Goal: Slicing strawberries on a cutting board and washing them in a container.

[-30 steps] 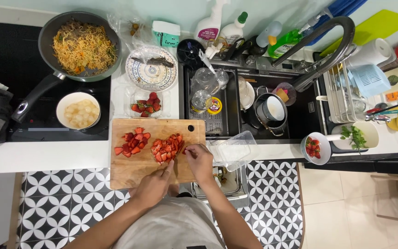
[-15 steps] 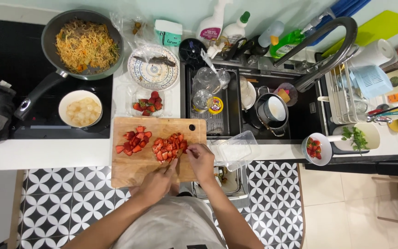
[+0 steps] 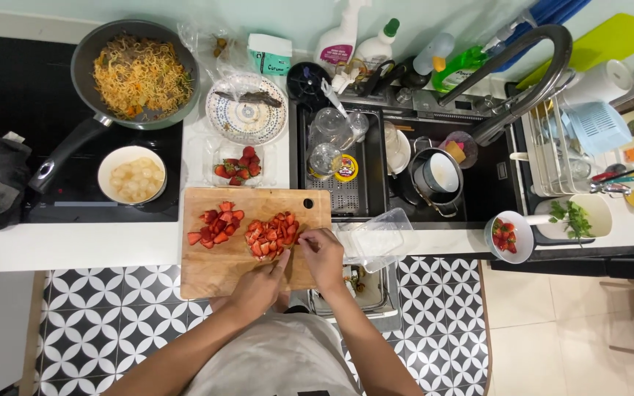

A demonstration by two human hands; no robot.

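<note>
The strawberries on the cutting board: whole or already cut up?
Cut up. The strawberries lie as small red pieces in two heaps on the wooden cutting board, pale cut faces showing.

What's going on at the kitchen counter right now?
A person is working at a wooden cutting board on the counter by the sink. Both hands are at a pile of cut strawberries: the left hand reaches in from below, and the right hand is at the pile's edge. Whether either holds a knife is unclear. A second pile of strawberry pieces lies to the left. A pan of noodles sits on the stove.
</note>
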